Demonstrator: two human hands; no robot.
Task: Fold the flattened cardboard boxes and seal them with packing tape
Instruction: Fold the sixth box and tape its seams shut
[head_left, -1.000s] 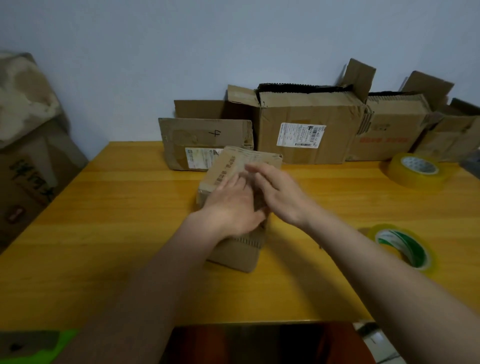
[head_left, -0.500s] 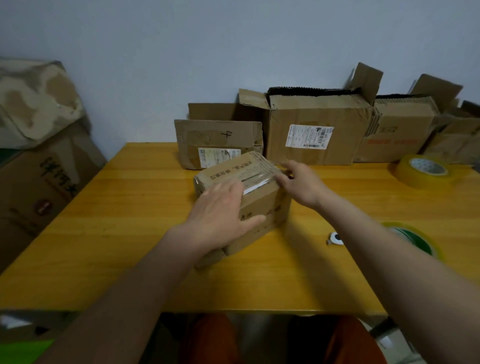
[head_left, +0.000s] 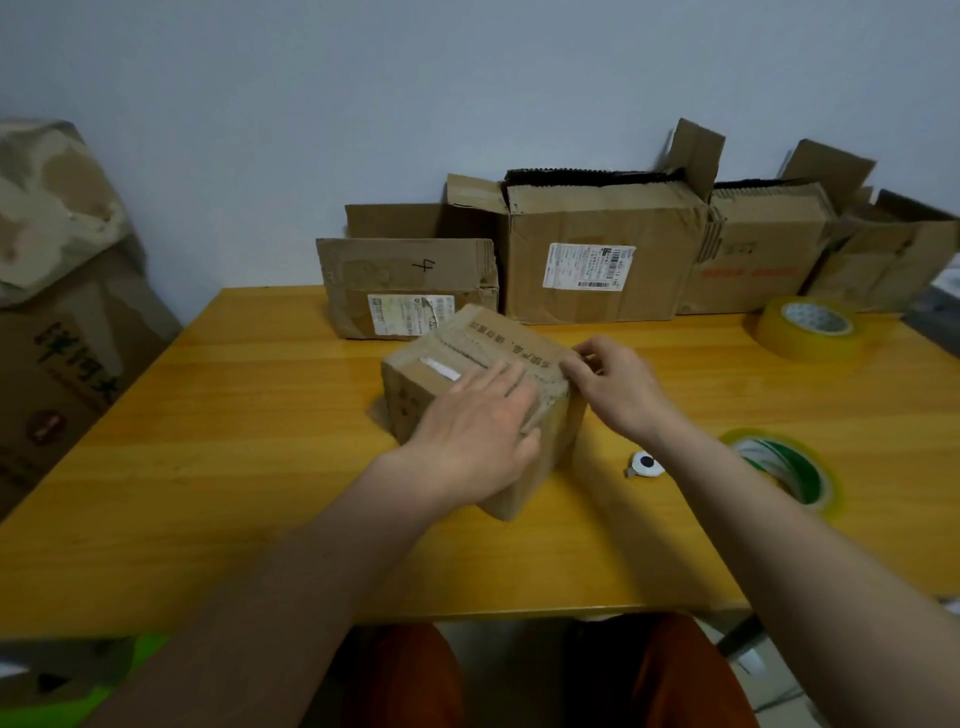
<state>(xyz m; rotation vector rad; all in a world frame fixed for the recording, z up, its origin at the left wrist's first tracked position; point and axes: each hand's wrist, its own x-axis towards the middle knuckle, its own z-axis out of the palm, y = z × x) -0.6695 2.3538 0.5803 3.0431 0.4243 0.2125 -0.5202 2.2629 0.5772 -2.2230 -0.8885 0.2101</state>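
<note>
Pressing its flat left hand (head_left: 475, 431) on the small box (head_left: 483, 395) mid-tabletop (head_left: 234, 441) to keep the flaps shut, the person's right hand (head_left: 615, 384) pinches the far corner, apparently smoothing tape down, both rolls lying aside.

A yellow wooden table (head_left: 218, 467) stands with its far edge against a plain pale blue-grey wall (head_left: 363, 104), under dim, even light, with pale floor (head_left: 769, 680) below its near right corner.
</note>
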